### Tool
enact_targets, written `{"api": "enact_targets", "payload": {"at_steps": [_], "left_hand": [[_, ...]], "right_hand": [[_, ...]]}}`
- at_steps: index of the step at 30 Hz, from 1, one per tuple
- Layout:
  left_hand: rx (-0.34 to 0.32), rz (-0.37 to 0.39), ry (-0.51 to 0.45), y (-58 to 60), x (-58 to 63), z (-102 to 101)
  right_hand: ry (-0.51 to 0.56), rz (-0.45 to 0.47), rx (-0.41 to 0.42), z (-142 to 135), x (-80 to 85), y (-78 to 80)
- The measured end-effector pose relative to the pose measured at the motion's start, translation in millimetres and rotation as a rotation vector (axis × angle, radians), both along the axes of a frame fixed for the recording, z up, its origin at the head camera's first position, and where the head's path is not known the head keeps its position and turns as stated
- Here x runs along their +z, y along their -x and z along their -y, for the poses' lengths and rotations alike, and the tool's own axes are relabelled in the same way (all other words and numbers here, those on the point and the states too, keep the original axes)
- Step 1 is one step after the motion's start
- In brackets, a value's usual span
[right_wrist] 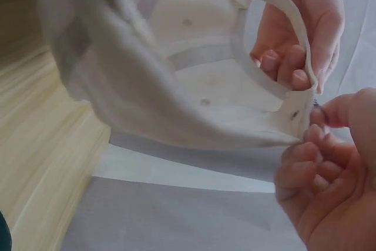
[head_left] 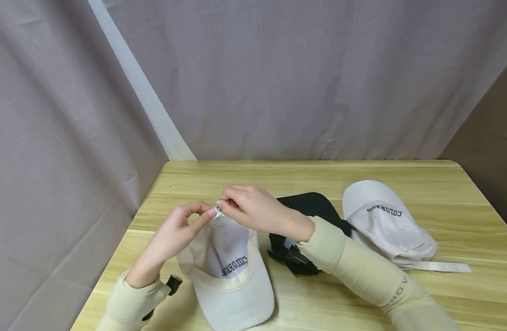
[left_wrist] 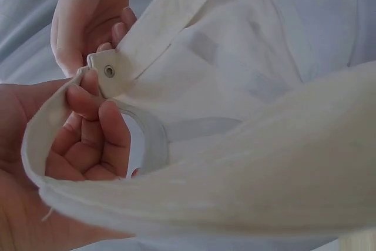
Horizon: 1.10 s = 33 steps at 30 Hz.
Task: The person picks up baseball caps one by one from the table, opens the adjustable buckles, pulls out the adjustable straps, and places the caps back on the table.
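A white baseball cap (head_left: 234,305) with dark COLORADO lettering is held inside up, brim towards me. Its back strap (left_wrist: 36,145) curves round the opening at the rear and meets a tab with a metal eyelet (left_wrist: 109,71). My left hand (head_left: 174,234) pinches the strap between thumb and fingers; in the left wrist view some fingertips pass through the opening. Close beside it, my right hand (head_left: 261,211) pinches the tab end of the strap, as the right wrist view also shows. The fingertips of both hands partly hide the join.
Right of the held cap lies a black cap (head_left: 315,202), partly behind my right forearm. Farther right a second white cap (head_left: 369,197) lies with its loose strap (head_left: 443,266) stretched out on the wooden table (head_left: 464,202). Grey curtains (head_left: 299,82) hang behind.
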<state>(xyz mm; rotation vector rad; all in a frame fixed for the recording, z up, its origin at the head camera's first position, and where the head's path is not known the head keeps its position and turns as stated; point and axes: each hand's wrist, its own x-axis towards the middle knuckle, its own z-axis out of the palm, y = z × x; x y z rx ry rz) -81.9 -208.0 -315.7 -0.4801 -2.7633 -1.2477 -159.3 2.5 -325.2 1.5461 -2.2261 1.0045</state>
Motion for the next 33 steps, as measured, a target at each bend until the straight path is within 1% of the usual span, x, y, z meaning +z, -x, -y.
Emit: {"api": "enact_targets", "payload": {"at_steps": [2, 5, 8, 12, 14, 19, 22, 24, 27, 30, 33], "left_hand": [[0.004, -0.005, 0.004, 0.0, 0.4, -1], [-0.009, 0.0, 0.005, -0.2, 0.2, -2], [-0.02, 0.001, -0.002, -3.0, -0.8, -2], [-0.003, -0.01, -0.007, -8.2, -2.4, 2], [0.025, -0.017, 0.001, -11.7, -2.2, 8], [0.139, -0.051, 0.039, -24.7, 3.6, 29], [0.206, -0.091, 0.034, -26.5, 7.0, 45], [0.247, -0.101, 0.015, -23.2, 8.0, 55], [0.281, -0.094, -0.034, -10.7, 8.2, 71], [0.289, -0.065, -0.082, 9.2, 9.0, 86], [0.292, -0.037, -0.181, 34.1, 12.0, 97]], "right_hand": [[-0.008, 0.022, -0.007, 0, 0.9, -0.8], [-0.022, 0.045, -0.008, -1, 2.6, -1.3], [-0.029, 0.063, -0.018, -4, 3.6, -1.7], [-0.024, 0.073, -0.042, -7, 3.7, -1.0], [-0.008, 0.067, -0.067, -10, 3.8, 1.2], [0.038, 0.09, -0.135, -19, 4.7, 12.6], [0.025, 0.108, -0.157, -22, 5.4, 20.1], [0.005, 0.107, -0.163, -22, 5.8, 24.5], [-0.014, 0.094, -0.174, -20, 4.8, 34.2], [-0.016, 0.076, -0.179, -15, 4.6, 49.1], [-0.016, 0.065, -0.215, -8, 7.7, 68.2]]}}
